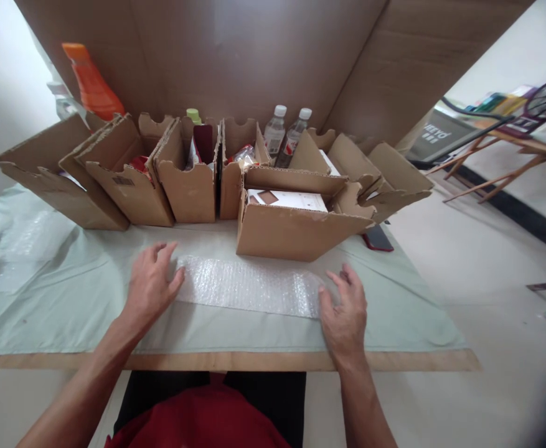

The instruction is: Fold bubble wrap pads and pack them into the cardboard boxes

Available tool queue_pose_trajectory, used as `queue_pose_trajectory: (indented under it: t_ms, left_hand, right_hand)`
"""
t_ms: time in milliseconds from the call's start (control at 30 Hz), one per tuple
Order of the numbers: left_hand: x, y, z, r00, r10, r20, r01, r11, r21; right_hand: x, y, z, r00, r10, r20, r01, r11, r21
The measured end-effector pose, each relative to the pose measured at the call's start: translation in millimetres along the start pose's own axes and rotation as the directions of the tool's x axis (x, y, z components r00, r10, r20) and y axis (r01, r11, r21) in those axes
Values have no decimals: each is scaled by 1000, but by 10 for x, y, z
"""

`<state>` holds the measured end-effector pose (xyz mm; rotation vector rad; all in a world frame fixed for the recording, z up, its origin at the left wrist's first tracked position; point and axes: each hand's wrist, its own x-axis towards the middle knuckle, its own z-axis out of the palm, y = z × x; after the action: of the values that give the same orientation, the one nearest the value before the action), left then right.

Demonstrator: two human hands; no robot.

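A strip of bubble wrap [249,286] lies flat on the pale green cloth, stretching sideways between my two hands. At its left end is my left hand [154,280], fingers apart, the thumb at or very near the edge. My right hand [343,305] is by the right end with its fingers spread and curved, the thumb close to the wrap. Whether either thumb presses on the strip I cannot tell. Just behind it stands a cardboard box [296,233] holding a white printed box [286,200].
Several open cardboard bins [188,193] line the back before a large cardboard panel [254,56]. Two clear bottles [284,134] and an orange bottle [93,84] rise behind them. More bubble wrap [25,242] lies left; a dark phone-like object [378,238] sits right. The wooden table edge [235,361] is nearest me.
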<state>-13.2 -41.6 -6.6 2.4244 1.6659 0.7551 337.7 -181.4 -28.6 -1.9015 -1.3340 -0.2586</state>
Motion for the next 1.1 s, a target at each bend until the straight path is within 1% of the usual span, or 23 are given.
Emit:
queue_pose_trajectory:
  t_ms: [33, 67, 100, 133, 200, 233, 267, 300, 333, 400, 433, 500, 567, 633, 700, 733, 800, 900, 1000, 1100]
  left_hand:
    - [-12, 85, 38, 998, 61, -24, -61, 998, -14]
    - [-29, 187, 90, 992, 126, -16, -126, 991, -36]
    - [-53, 297, 154, 981, 196, 16, -194, 979, -62]
    - [-82, 405, 226, 961, 267, 66, -261, 961, -85]
    - [-149, 569, 370, 909, 377, 179, -363, 926, -106]
    - [-182, 609, 430, 884, 408, 228, -395, 913, -103]
    - [-212, 613, 478, 865, 424, 268, -416, 905, -92]
    - [-238, 584, 508, 853, 430, 296, -427, 901, -77]
    - [-261, 525, 522, 850, 425, 312, -430, 901, -58]
    - [-297, 344, 503, 866, 390, 314, -407, 913, -11]
    - [-313, 240, 476, 883, 358, 304, -381, 924, 18]
    - [-345, 38, 410, 919, 282, 275, -312, 947, 74]
    - [-379, -117, 350, 945, 217, 245, -251, 961, 117]
    - [-413, -209, 311, 957, 182, 224, -217, 966, 142]
    - [-441, -244, 295, 961, 170, 216, -206, 966, 155]
    - [-449, -244, 291, 963, 164, 214, -200, 967, 158]
    - [-445, -216, 289, 969, 142, 202, -175, 972, 156]
    - [-373, -100, 281, 979, 137, 148, -154, 982, 111]
    - [-219, 128, 288, 977, 202, 69, -202, 979, -10]
    - [-13, 437, 360, 976, 213, 37, -204, 963, -174]
  right_hand:
    - [22, -123, 29, 998, -39, 42, 39, 999, 4]
    - [37, -269, 77, 989, -92, 112, 91, 996, 14]
    - [44, -428, 141, 966, -154, 208, 151, 988, 30]
    - [42, -588, 217, 923, -217, 319, 211, 976, 53]
    - [18, -863, 371, 791, -305, 530, 300, 949, 99]
    - [0, -957, 434, 728, -325, 603, 325, 939, 113]
    - [-18, -1012, 479, 681, -334, 652, 341, 932, 122]
    - [-34, -1025, 505, 653, -337, 678, 350, 929, 124]
    - [-44, -998, 511, 645, -335, 687, 353, 928, 120]
    - [-50, -834, 472, 656, -326, 680, 356, 929, 101]
    - [-45, -710, 437, 673, -316, 669, 355, 931, 82]
    - [-29, -413, 351, 732, -269, 626, 336, 942, 13]
    - [-19, -98, 263, 807, -207, 553, 296, 952, -76]
    - [-30, 183, 181, 873, -153, 463, 249, 956, -153]
    - [-66, 388, 106, 916, -121, 383, 208, 959, -194]
    - [-88, 454, 73, 932, -108, 347, 186, 962, -201]
    - [-123, 512, 16, 956, -70, 284, 128, 973, -194]
    - [-82, 447, -30, 977, 3, 212, 21, 994, -112]
    - [125, 305, 3, 987, 48, 155, -52, 998, 24]
    - [422, 207, 141, 987, 102, 125, -122, 978, 168]
